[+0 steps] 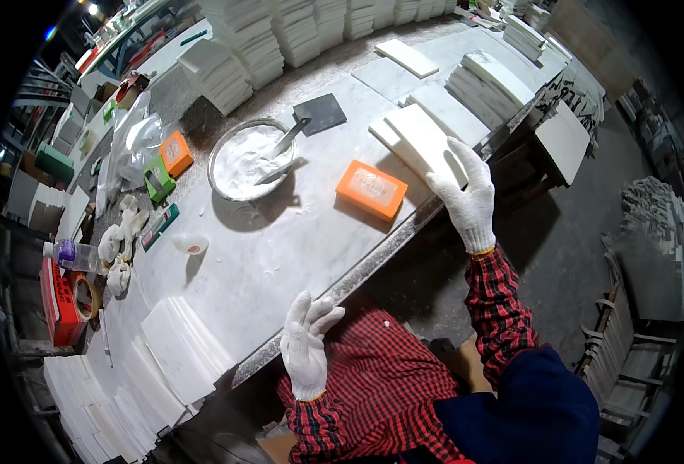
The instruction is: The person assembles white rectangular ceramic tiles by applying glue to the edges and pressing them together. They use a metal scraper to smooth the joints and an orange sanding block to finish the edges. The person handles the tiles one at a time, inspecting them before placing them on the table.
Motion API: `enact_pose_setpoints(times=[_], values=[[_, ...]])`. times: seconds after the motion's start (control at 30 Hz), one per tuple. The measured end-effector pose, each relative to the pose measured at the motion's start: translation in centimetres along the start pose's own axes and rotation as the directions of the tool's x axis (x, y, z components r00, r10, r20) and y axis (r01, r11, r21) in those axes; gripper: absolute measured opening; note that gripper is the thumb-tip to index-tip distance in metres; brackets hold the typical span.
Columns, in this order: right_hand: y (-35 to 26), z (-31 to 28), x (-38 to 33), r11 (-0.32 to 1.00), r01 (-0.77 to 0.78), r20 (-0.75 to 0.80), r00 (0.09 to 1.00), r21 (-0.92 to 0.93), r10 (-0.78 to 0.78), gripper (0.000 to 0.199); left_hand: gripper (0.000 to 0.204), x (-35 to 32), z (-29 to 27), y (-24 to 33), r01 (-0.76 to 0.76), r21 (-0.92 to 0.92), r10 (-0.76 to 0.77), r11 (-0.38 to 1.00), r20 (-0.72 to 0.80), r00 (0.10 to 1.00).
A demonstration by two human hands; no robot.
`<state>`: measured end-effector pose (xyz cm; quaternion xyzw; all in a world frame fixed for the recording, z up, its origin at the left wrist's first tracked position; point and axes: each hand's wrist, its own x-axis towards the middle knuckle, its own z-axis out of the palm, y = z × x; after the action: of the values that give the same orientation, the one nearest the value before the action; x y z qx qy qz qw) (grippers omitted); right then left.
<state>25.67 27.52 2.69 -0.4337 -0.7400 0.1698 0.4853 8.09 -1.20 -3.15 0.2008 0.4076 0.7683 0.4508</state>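
Right gloved hand (466,197) is covering the near corner of the top white rectangular stone tile (423,139) | grey flat trowel's (311,120) tip is sinking into white powder in the round metal bowl (218,151) | white tile stacks (102,417) are running off the dark lower-left rim

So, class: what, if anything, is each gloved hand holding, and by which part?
The right hand grips a white tile by its near edge, at the bench's front. The left hand holds nothing; its fingers are spread, just off the bench edge.
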Motion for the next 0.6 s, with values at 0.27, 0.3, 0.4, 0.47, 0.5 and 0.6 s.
enact_pose_setpoints(times=[0.27, 0.3, 0.4, 0.47, 0.5, 0.6], values=[[0.5, 1.0, 0.9, 0.972, 0.167, 0.01, 0.986, -0.163, -0.168, 0.06, 0.058, 0.0, -0.1, -0.3, -0.005, -0.034, 0.005, 0.999, 0.003, 1.0], [-0.2, 0.9, 0.7, 0.974, 0.162, 0.056, 0.986, -0.16, -0.155, 0.061, 0.058, -0.1, -0.1, -0.4, -0.003, -0.039, 0.002, 0.999, -0.009, 1.0], [-1.2, 1.0, -0.1, 0.96, 0.239, 0.088, 0.97, -0.146, -0.228, 0.059, 0.06, -0.1, -0.3, -0.4, 0.004, -0.049, -0.005, 0.999, -0.003, 1.0], [-2.4, 1.1, -0.8, 0.971, 0.198, 0.088, 0.978, -0.131, -0.188, 0.058, 0.06, -0.3, -0.4, -0.2, 0.024, -0.023, -0.025, 0.999, -0.029, 0.999], [-2.6, 1.1, -1.0, 0.979, 0.176, 0.087, 0.982, -0.108, -0.167, 0.057, 0.061, -0.2, -0.5, -0.2, 0.024, -0.009, -0.024, 1.0, -0.03, 0.999], [-3.3, 1.2, -2.2, 0.991, 0.13, 0.111, 0.986, -0.041, -0.125, 0.055, 0.061, -0.4, -0.3, 0.0, 0.042, 0.051, -0.039, 0.998, -0.045, 0.998]])
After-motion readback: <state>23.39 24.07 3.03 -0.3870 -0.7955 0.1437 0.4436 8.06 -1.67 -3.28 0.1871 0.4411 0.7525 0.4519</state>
